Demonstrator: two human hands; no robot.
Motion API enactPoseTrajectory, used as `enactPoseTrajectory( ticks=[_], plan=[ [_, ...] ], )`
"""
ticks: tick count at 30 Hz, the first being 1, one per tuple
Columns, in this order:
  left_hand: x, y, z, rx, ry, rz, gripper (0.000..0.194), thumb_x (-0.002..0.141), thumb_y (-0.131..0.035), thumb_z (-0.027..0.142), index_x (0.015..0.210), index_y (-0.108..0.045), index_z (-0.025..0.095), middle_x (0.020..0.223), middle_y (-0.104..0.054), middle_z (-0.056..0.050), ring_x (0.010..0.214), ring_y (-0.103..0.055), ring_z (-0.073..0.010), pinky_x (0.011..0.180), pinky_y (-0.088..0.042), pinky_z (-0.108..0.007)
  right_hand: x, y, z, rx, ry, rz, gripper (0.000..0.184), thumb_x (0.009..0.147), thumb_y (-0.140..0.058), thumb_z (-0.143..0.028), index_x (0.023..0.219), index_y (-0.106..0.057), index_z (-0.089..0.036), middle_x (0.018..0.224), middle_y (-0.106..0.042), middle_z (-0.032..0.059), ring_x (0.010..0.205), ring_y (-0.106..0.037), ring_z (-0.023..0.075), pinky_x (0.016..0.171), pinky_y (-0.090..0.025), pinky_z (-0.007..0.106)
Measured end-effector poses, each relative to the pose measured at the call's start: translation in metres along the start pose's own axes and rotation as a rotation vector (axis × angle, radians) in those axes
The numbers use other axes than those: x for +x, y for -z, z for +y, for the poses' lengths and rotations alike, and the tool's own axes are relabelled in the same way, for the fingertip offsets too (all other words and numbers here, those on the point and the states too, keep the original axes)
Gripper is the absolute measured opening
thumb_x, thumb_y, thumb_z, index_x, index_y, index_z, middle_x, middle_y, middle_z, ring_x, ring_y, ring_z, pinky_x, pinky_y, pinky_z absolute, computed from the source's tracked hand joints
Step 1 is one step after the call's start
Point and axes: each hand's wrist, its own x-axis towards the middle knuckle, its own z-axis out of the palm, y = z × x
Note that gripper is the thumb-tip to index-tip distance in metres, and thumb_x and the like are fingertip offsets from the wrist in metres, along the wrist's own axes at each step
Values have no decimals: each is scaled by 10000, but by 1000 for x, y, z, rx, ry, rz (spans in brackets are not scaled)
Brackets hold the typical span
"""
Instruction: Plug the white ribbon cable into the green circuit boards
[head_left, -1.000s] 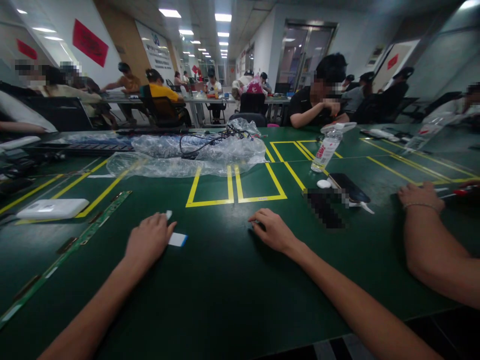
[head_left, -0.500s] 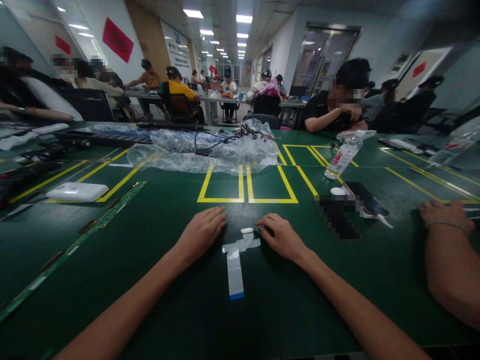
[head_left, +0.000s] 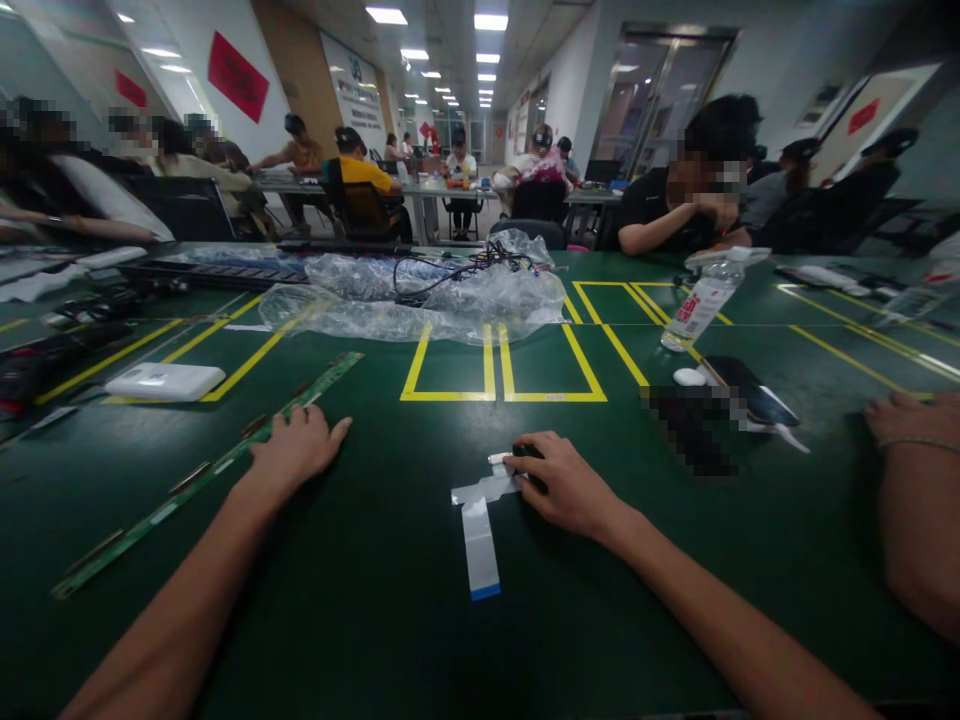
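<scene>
Here on my feed, the left hand (head_left: 296,450) has swung away from the cable (head_left: 480,550) and is now on the green strip (head_left: 225,462). Its grip is open, thumb well out from the fingers, fingertips touching the strip's edge, not closed round it. The strip has shifted to the right with it, and its near end, cut off by the picture's edge half a second ago, now shows on the worktop (head_left: 360,620). Over to the right hand (head_left: 566,485): it was just beside the cable, and now its fingertips reach the small connector end, grip partly open; I can't tell whether it pinches. The cable lies flat between my hands, blue end nearest me.
</scene>
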Motion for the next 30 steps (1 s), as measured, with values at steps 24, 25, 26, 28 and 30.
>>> enactPoseTrajectory(
  ticks=[24, 25, 26, 28, 30],
  plan=[
    [-85, 1, 140, -111, -924, 76, 534, 1035, -408, 488, 1506, -447, 238, 1559, -432, -92, 1412, -407, -326, 1120, -373, -542, 0, -6, 0, 38, 30, 22, 327, 978, -551, -266, 1265, -682, -183, 1416, -580, 152, 1336, -511, 307, 1123, -405, 548],
    [-85, 1, 140, -112, -924, 79, 537, 1033, -414, 488, 1506, -448, 235, 1557, -434, -93, 1413, -405, -326, 1120, -373, -540, 0, -6, 1, 47, 32, 30, 313, 979, -547, -261, 1242, -695, -178, 1397, -596, 151, 1322, -525, 301, 1121, -410, 540],
    [-85, 1, 140, -116, -922, 83, 538, 1031, -422, 487, 1503, -453, 230, 1553, -439, -97, 1414, -404, -325, 1119, -374, -538, 1, -6, 2, 57, 34, 42, 300, 979, -546, -257, 1221, -707, -179, 1380, -610, 150, 1309, -537, 298, 1117, -415, 539],
    [-85, 0, 140, -125, -915, 89, 537, 1029, -431, 486, 1496, -464, 225, 1546, -447, -104, 1414, -404, -322, 1120, -373, -535, 2, -7, 3, 74, 38, 61, 287, 975, -548, -249, 1197, -721, -190, 1360, -625, 145, 1292, -553, 297, 1110, -420, 547],
    [-85, -1, 141, -132, -908, 95, 540, 1030, -426, 492, 1496, -467, 223, 1544, -449, -109, 1413, -406, -321, 1121, -373, -534, 2, -8, 4, 80, 36, 66, 293, 970, -554, -244, 1206, -720, -198, 1360, -626, 144, 1292, -556, 301, 1109, -418, 558]
  ],
)
